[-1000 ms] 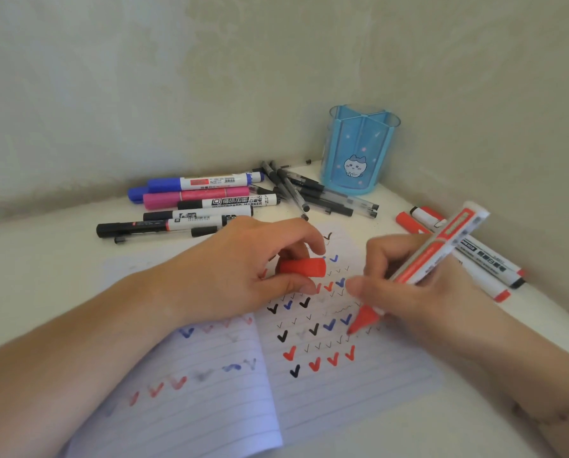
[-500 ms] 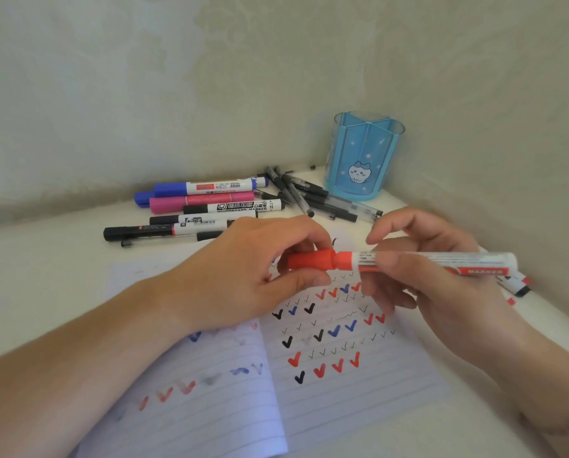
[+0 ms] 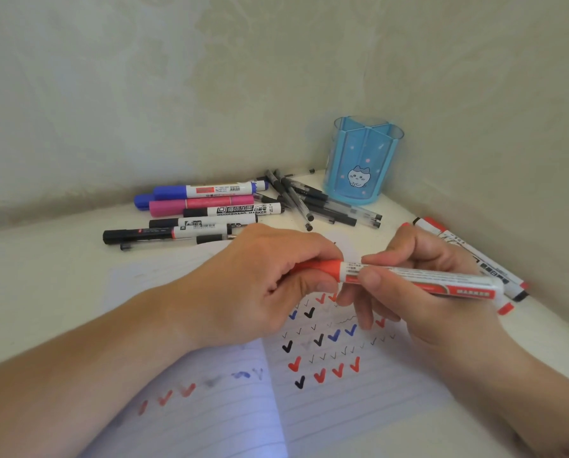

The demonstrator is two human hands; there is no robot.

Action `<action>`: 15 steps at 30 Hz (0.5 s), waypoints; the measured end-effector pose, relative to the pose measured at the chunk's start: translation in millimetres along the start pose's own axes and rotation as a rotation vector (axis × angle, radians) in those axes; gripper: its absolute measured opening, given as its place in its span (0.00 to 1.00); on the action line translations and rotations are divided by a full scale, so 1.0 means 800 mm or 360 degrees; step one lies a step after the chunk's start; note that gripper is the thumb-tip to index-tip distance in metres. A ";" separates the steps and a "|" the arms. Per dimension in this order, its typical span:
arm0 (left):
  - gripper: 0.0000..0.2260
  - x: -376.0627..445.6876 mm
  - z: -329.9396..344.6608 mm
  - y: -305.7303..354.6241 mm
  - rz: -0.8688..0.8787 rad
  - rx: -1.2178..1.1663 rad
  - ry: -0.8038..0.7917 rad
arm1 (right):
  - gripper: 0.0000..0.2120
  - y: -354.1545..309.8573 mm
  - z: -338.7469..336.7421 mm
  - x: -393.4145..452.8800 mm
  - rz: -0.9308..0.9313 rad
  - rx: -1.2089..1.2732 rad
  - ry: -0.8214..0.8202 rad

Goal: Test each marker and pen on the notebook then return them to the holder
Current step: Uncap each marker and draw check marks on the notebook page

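Observation:
A red whiteboard marker [image 3: 422,279] lies level above the open notebook [image 3: 342,401]. My right hand [image 3: 418,292] grips its white barrel. My left hand [image 3: 266,279] curls round the red cap [image 3: 322,271], which sits on the marker's tip end. The notebook's lined pages carry rows of red, blue and black ticks. The blue translucent pen holder [image 3: 364,160] with a cat picture stands in the corner behind, with nothing visible inside.
Blue, pink and black markers [image 3: 204,206] lie in a row at the back left. Several black gel pens [image 3: 322,206] are scattered before the holder. More red and black markers [image 3: 494,272] lie along the right wall. Walls close off the back and right.
The right hand lifted the marker off the page and turned it level. The left hand brought the red cap onto its tip and now closes round it.

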State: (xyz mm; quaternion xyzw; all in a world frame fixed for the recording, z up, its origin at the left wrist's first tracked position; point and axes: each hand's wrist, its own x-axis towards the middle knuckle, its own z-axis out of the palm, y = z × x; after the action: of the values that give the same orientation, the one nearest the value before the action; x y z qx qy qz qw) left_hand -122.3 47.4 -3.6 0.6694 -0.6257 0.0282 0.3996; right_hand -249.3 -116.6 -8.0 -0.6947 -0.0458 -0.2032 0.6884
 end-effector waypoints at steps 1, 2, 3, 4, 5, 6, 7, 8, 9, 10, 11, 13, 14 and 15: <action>0.11 0.000 -0.001 0.000 -0.0002 -0.0030 -0.0007 | 0.09 0.001 -0.001 0.000 0.0004 0.0032 0.0000; 0.10 0.001 -0.001 0.001 -0.0006 -0.0058 -0.0011 | 0.08 0.002 -0.002 0.000 0.0006 0.0021 0.0000; 0.10 0.001 -0.001 0.001 -0.0013 -0.0080 -0.0012 | 0.07 0.003 -0.002 -0.001 0.0000 -0.0004 -0.0013; 0.10 0.001 -0.001 0.000 -0.0023 -0.0087 -0.0011 | 0.07 0.003 -0.002 -0.001 -0.0020 -0.0024 -0.0025; 0.10 0.001 -0.002 -0.001 -0.0038 -0.0083 -0.0009 | 0.08 0.002 -0.003 0.000 -0.0054 -0.0034 -0.0040; 0.10 0.002 -0.004 -0.003 -0.0058 -0.0073 -0.0003 | 0.09 -0.001 -0.004 0.003 -0.0113 -0.0062 -0.0070; 0.10 0.002 -0.006 -0.006 -0.0075 -0.0050 0.0014 | 0.12 -0.005 -0.008 0.005 -0.0183 -0.0102 -0.0079; 0.09 0.002 -0.009 -0.010 -0.0081 -0.0008 0.0050 | 0.17 -0.007 -0.014 0.008 -0.0245 -0.0148 -0.0054; 0.09 0.002 -0.013 -0.015 -0.0083 0.0043 0.0096 | 0.21 -0.010 -0.022 0.010 -0.0284 -0.0196 0.0008; 0.09 0.002 -0.017 -0.020 -0.0093 0.0089 0.0139 | 0.22 -0.014 -0.030 0.011 -0.0317 -0.0260 0.0084; 0.09 0.002 -0.021 -0.023 -0.0109 0.0132 0.0167 | 0.21 -0.017 -0.036 0.012 -0.0347 -0.0380 0.0163; 0.09 0.002 -0.022 -0.024 -0.0095 0.0218 0.0150 | 0.16 -0.017 -0.041 0.012 -0.0410 -0.0804 0.0255; 0.09 0.002 -0.019 -0.023 -0.0067 0.0256 0.0108 | 0.14 -0.014 -0.038 0.011 -0.0445 -0.1069 0.0255; 0.09 0.001 -0.016 -0.020 -0.0036 0.0285 0.0058 | 0.12 -0.011 -0.033 0.011 -0.0482 -0.1298 0.0220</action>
State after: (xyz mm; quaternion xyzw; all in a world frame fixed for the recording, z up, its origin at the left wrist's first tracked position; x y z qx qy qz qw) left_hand -102.0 52.1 -2.4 0.7088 -0.6057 0.0917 0.3497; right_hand -249.9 -143.6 2.3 -0.8799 -0.0169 -0.3492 0.3217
